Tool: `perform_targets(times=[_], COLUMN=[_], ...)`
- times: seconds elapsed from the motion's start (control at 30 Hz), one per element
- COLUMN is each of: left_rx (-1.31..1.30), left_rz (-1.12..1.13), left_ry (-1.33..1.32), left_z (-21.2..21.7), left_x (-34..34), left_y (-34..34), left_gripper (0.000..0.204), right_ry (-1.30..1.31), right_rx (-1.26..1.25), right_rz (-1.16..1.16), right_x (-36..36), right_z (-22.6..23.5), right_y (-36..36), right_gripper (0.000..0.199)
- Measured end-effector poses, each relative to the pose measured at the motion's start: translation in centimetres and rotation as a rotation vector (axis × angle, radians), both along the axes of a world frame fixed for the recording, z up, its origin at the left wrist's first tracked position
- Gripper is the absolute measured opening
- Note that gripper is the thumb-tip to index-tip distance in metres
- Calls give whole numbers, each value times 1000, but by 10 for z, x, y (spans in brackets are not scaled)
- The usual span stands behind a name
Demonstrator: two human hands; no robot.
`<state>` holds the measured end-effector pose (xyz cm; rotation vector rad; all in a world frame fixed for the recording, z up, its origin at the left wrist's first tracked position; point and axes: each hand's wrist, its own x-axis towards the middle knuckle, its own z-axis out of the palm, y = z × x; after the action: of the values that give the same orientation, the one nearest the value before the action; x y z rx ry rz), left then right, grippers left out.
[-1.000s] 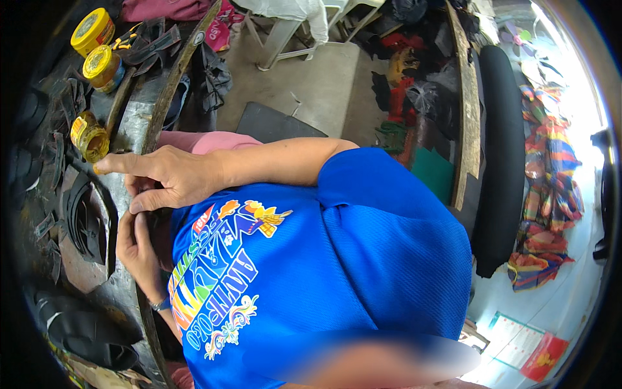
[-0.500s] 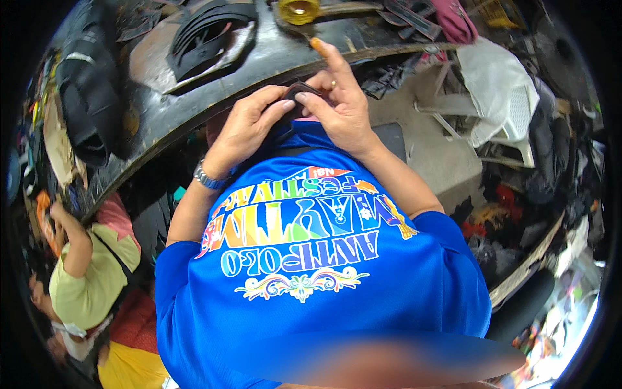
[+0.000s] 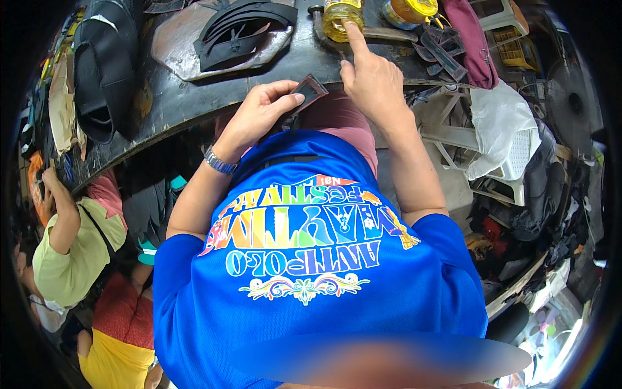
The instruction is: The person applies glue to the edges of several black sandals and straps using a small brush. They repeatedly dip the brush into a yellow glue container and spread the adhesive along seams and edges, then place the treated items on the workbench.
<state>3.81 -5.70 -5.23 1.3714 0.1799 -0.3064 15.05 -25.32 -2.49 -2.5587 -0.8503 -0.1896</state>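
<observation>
My left hand [image 3: 259, 113] pinches a small dark strap piece [image 3: 311, 92] with reddish edges between thumb and fingers, just off the near edge of the black worktable [image 3: 139, 126]. My right hand [image 3: 379, 84] reaches over the table with its index finger stretched out. The tip of that finger is at the mouth of a glass jar [image 3: 335, 31] with yellow, glue-like contents. The thumb stands away and the remaining fingers are bent, with nothing visible in them. A wooden-handled hammer [image 3: 392, 34] lies by the jar.
Curved black pieces [image 3: 243, 35] are stacked on a pale slab [image 3: 170, 55]. A yellow-lidded jar [image 3: 405, 13], dark straps [image 3: 444, 55] and maroon cloth [image 3: 470, 42] lie right. A white plastic stool [image 3: 515, 159] stands beyond my right arm. Another person [image 3: 74, 253] sits at left.
My hands were together on the dark piece, the right index finger raised with orange-yellow stuff on its tip. Now the right hand has moved off it to the jar; the left keeps the piece.
</observation>
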Motion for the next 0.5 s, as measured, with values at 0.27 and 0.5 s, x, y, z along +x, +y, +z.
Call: perform_targets(times=[0.27,0.5], left_rx=[-38,6], left_rz=[-14,-62], left_ry=[29,58], left_z=[3,3], left_x=[10,13], left_y=[-1,-2], left_gripper=[25,26], right_ry=[90,7], right_rx=[-185,169], right_rz=[-15,108], right_x=[1,-15], right_z=[2,29], right_y=[5,-18], right_gripper=[61,32])
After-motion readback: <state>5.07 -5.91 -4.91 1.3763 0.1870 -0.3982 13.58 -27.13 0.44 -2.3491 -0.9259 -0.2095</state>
